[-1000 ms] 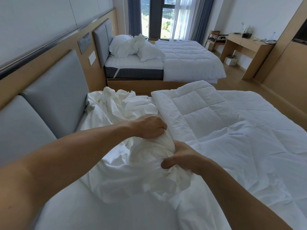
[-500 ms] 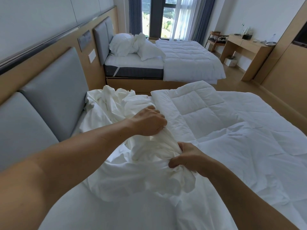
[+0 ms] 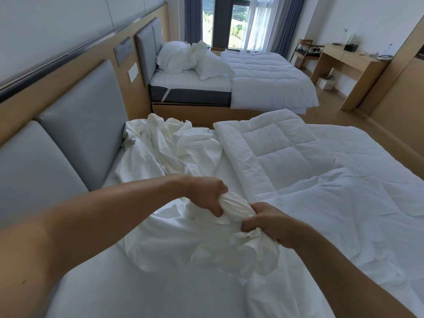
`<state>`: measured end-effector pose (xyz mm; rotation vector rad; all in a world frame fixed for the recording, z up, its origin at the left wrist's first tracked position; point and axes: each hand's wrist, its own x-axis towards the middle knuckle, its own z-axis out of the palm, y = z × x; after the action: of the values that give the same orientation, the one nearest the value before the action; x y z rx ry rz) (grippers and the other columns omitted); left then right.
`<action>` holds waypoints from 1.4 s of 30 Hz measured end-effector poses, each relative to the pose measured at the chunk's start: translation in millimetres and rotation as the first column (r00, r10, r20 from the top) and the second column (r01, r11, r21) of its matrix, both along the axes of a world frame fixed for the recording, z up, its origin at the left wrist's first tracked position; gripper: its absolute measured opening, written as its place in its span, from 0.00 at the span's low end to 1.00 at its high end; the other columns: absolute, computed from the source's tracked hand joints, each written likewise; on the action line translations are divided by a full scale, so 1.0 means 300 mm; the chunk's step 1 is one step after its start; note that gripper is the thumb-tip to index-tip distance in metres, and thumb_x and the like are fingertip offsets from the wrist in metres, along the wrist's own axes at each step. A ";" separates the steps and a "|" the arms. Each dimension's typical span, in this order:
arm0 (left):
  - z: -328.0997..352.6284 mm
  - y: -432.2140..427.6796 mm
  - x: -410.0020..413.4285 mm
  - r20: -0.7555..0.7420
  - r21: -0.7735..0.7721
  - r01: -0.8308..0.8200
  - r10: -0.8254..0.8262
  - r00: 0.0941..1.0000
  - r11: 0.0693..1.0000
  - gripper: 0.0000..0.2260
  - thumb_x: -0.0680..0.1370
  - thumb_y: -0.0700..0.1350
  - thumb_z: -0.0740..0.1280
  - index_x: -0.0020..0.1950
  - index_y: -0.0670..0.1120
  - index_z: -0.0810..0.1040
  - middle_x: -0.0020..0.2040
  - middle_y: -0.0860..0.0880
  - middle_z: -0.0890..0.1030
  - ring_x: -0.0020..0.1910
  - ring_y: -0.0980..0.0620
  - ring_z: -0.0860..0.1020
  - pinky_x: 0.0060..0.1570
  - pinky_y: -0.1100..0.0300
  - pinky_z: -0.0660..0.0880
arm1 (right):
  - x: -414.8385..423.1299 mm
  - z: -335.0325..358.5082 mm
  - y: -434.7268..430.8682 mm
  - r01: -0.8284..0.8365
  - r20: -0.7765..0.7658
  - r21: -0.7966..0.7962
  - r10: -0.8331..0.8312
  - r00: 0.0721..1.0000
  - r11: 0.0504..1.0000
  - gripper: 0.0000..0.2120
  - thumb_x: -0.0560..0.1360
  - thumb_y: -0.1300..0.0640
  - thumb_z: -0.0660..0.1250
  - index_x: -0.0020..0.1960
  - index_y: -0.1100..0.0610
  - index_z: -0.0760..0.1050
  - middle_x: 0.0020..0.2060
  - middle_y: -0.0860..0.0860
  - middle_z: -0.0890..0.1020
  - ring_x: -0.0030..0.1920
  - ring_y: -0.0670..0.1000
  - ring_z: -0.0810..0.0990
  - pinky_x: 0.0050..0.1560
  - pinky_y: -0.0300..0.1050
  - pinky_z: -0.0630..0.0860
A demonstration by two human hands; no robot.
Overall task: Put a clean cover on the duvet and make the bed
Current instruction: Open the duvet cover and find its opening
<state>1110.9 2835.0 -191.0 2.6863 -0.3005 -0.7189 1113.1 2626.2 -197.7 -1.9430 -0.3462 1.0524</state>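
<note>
A crumpled white duvet cover [image 3: 165, 148] lies over the head end of the near bed [image 3: 160, 292], trailing back to the grey headboard. My left hand [image 3: 206, 195] grips a gathered bunch of it. My right hand [image 3: 267, 222] grips the same bunch just beside the left, with loose folds hanging below its fist. The quilted white duvet [image 3: 298, 166] is spread over the right part of the bed, its near edge folded back beside my hands.
A grey padded headboard [image 3: 75, 138] runs along the left. A second bed [image 3: 263, 74] with pillows [image 3: 174, 56] stands beyond a narrow gap. A wooden desk [image 3: 351, 65] and a chair stand at the far right by the window.
Both hands have pulled the gathered cover toward me and drawn close together. The bunch between them is tighter, and more of the mattress sheet shows beside the duvet.
</note>
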 end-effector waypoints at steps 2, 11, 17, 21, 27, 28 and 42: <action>0.011 0.004 0.004 -0.104 -0.095 -0.037 0.027 0.994 0.995 0.14 0.66 0.45 0.73 0.51 0.48 0.78 0.48 0.50 0.81 0.46 0.49 0.80 0.48 0.55 0.78 | 0.006 0.013 -0.003 -0.011 -0.041 -0.004 0.010 0.999 1.000 0.19 0.63 0.60 0.75 0.52 0.66 0.80 0.41 0.57 0.83 0.41 0.55 0.82 0.46 0.50 0.79; 0.102 -0.052 0.051 -0.182 -0.285 -0.104 0.053 0.982 0.953 0.12 0.71 0.35 0.69 0.53 0.43 0.79 0.42 0.51 0.80 0.40 0.53 0.78 0.37 0.63 0.76 | 0.027 0.033 -0.029 0.062 -0.127 0.090 -0.050 0.991 0.994 0.21 0.63 0.61 0.75 0.55 0.65 0.80 0.48 0.62 0.85 0.46 0.58 0.84 0.54 0.57 0.80; 0.017 -0.027 0.051 0.111 -0.309 -0.151 0.194 0.975 0.939 0.28 0.69 0.43 0.78 0.65 0.52 0.70 0.54 0.54 0.75 0.52 0.52 0.76 0.48 0.62 0.75 | 0.033 -0.003 -0.006 0.128 -0.082 0.194 -0.114 0.990 0.973 0.21 0.62 0.63 0.69 0.54 0.66 0.80 0.41 0.58 0.83 0.40 0.55 0.82 0.42 0.48 0.79; -0.105 0.026 -0.032 0.138 -0.433 -0.321 0.414 0.900 0.842 0.33 0.67 0.48 0.80 0.68 0.50 0.70 0.58 0.53 0.76 0.57 0.52 0.76 0.53 0.63 0.72 | 0.008 -0.027 0.067 0.141 -0.086 0.243 -0.123 0.989 0.960 0.15 0.65 0.67 0.69 0.52 0.63 0.80 0.38 0.55 0.83 0.38 0.51 0.82 0.37 0.44 0.78; -0.219 0.131 -0.169 0.247 -0.475 -0.536 0.690 0.680 0.698 0.47 0.63 0.60 0.79 0.77 0.50 0.61 0.73 0.49 0.66 0.73 0.49 0.63 0.73 0.50 0.62 | -0.032 -0.039 0.174 0.202 -0.163 0.257 -0.163 0.973 0.945 0.08 0.66 0.62 0.69 0.44 0.61 0.79 0.31 0.53 0.80 0.31 0.50 0.80 0.31 0.41 0.76; -0.245 0.151 -0.199 0.220 -0.467 -0.584 0.727 0.650 0.664 0.47 0.64 0.61 0.78 0.77 0.50 0.60 0.74 0.49 0.65 0.73 0.48 0.62 0.73 0.49 0.62 | -0.033 -0.039 0.182 0.200 -0.162 0.251 -0.163 0.973 0.947 0.05 0.68 0.63 0.68 0.43 0.61 0.79 0.31 0.53 0.80 0.31 0.50 0.80 0.31 0.41 0.76; -0.712 0.132 -0.582 -0.827 -0.102 -0.939 0.553 -0.103 -0.327 0.29 0.82 0.56 0.59 0.78 0.44 0.58 0.75 0.36 0.63 0.66 0.34 0.72 0.56 0.41 0.75 | -0.115 -0.050 0.253 0.109 -0.019 0.102 -0.108 0.994 0.989 0.07 0.74 0.67 0.64 0.47 0.63 0.80 0.35 0.55 0.81 0.35 0.53 0.81 0.35 0.45 0.77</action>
<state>936.3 2874.5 -404.6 1.0001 1.2273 -0.4337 1078.5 2702.0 -212.6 -1.8406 -0.2784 0.9581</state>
